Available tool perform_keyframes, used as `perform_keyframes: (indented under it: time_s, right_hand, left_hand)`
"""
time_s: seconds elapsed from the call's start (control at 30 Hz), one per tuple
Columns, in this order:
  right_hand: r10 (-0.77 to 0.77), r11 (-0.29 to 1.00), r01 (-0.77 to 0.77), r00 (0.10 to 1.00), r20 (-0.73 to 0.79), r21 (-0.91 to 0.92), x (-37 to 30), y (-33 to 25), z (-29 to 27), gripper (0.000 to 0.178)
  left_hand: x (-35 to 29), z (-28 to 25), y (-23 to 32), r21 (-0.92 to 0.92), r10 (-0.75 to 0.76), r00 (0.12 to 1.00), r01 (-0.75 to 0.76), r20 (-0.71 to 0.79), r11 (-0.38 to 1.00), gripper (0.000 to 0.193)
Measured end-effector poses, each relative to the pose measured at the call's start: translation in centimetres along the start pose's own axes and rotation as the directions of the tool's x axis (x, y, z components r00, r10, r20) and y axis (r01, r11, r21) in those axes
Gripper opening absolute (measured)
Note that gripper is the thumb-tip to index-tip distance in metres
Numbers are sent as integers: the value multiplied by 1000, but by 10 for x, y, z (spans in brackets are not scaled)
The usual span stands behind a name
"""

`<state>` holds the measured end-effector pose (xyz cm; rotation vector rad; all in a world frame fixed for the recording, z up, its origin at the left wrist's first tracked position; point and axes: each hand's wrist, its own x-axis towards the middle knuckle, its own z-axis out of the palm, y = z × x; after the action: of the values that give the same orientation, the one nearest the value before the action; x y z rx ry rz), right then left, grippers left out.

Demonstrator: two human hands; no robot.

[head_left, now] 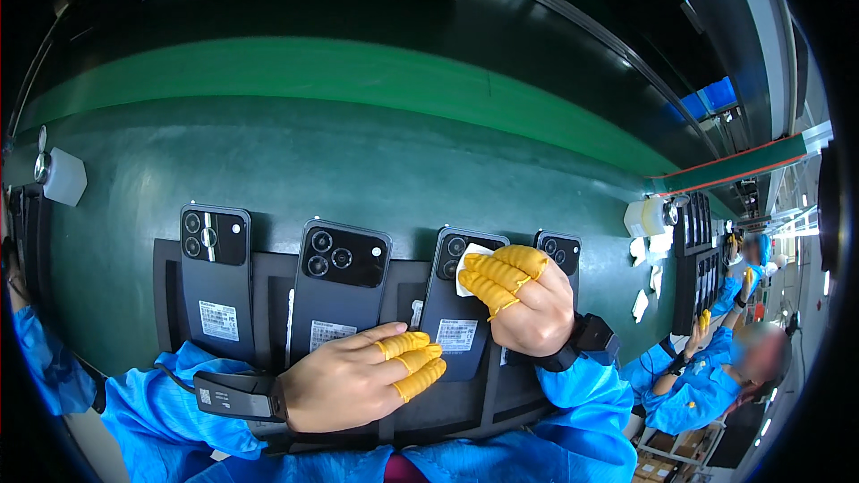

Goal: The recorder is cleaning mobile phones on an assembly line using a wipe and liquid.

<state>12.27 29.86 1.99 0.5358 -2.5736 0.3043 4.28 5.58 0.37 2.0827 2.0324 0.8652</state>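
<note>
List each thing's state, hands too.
Four dark-grey rectangular phones, backs up.
Black compartmented tray, under phones.
Thin white wipe, against third phone from left.
Right hand in yellow finger cots, gripping wipe.
Left hand in yellow finger cots, palm down, contact unclear.
Two white metal-topped bottles, lids unclear.
Thin white scraps, scattered at right.
</note>
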Motion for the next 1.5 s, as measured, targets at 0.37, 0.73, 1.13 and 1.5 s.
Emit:
perform_keyframes:
  time_s: [0.37, 0.73, 1.13, 1.5]
  right_hand:
    - [160, 986, -163, 983, -95, -22, -5, -11, -18, 38]
    - [24, 989, -15, 998, 60, -147, 28, -24, -47, 40]
    - [-212, 976, 206, 973, 95, 69, 89, -34, 36, 36]
    - [-214, 977, 211, 971, 108, 34, 76, -59, 13, 44]
  left_hand:
    - [-7, 3, 2, -35, 0, 999, -2, -49, 999, 40]
    - [-63, -49, 3, 70, -181, 975, 174, 129, 982, 52]
    - [-70, -55, -8, 26, -142, 978, 139, 156, 990, 48]
    - [-72, -46, -13, -30, -143, 990, 143, 5, 989, 35]
